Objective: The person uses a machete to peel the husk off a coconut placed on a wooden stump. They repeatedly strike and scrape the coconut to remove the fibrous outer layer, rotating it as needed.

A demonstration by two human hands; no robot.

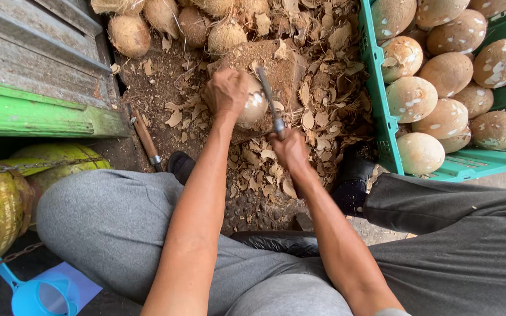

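On a wooden block (276,70) strewn with husk chips, the left hand (226,90) clasps a coconut (254,105); the right hand (288,147) grips a blade (267,96) touching it.

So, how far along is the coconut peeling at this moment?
Done: about a dozen peeled pale coconuts fill the green plastic crate. In hand: the left hand steadies a partly peeled coconut while the right hand holds a metal blade against it. Left: several brown unpeeled coconuts behind.
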